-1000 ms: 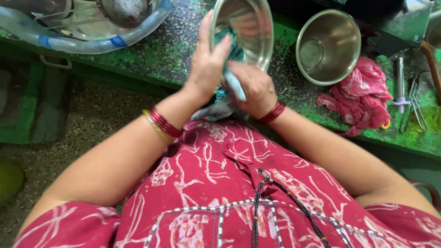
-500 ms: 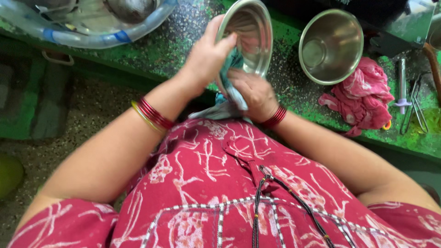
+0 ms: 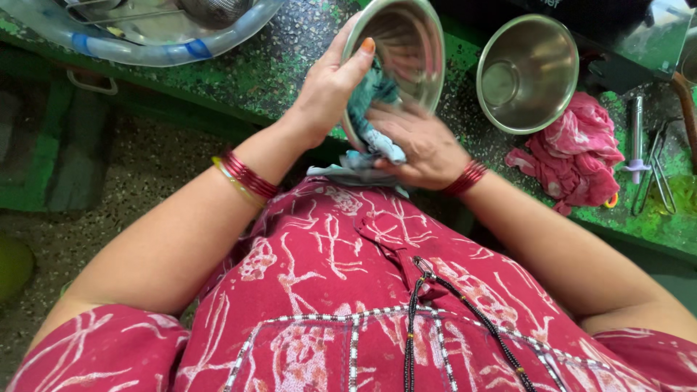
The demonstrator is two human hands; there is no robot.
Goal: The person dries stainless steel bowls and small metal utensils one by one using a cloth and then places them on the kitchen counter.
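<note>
My left hand (image 3: 330, 87) grips the rim of a round steel plate (image 3: 410, 51), tilted up on edge above the green counter's front. My right hand (image 3: 421, 141) presses a blue-green cloth (image 3: 370, 109) against the plate's inner face, with the cloth's loose end hanging down toward my red patterned top. Red bangles ring both wrists.
A steel pot (image 3: 526, 72) stands upright to the right of the plate. A crumpled pink cloth (image 3: 581, 156) lies beside it, with metal tongs and utensils (image 3: 650, 163) farther right. A clear plastic tub (image 3: 145, 29) holding steel vessels sits at the far left on the speckled green counter (image 3: 283, 65).
The plate has tipped more upright and shifted right. My right hand and the cloth have slid lower across its face, and my left hand has re-gripped the rim.
</note>
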